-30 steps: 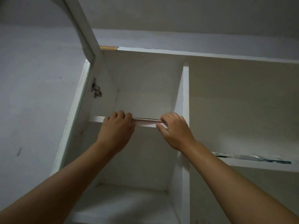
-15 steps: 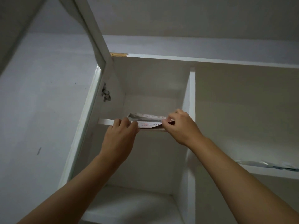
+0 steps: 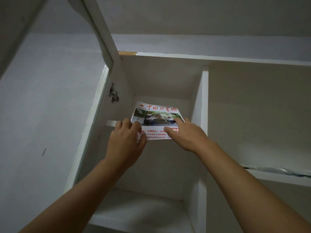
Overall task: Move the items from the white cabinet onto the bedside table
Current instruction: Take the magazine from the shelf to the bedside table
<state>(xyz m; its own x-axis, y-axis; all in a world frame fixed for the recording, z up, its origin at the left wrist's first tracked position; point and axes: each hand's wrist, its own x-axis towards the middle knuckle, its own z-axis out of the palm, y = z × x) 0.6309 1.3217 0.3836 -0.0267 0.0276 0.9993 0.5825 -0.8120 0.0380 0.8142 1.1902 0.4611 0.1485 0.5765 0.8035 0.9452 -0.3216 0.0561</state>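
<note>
Head view, looking up into the white cabinet. You are reaching both hands to the upper shelf of the left compartment, where a magazine with red lettering and a cover photograph is lying, its near edge overhanging the shelf's front edge. Your left hand is gripping the magazine's near left corner: the fingers are curling over the shelf's front edge close together, and the thumb is pressing against the cover from the near side, so the corner is pinched between them. Your right hand is resting on the magazine's right portion with fingers held fairly straight and slightly spread, the fingertips pressing flat on the cover photograph. The open cabinet door is standing at the upper left, with a metal hinge showing on the left inner wall. In the right compartment, a thin dark-edged item is lying along the front edge of its shelf; its kind cannot be told.
</note>
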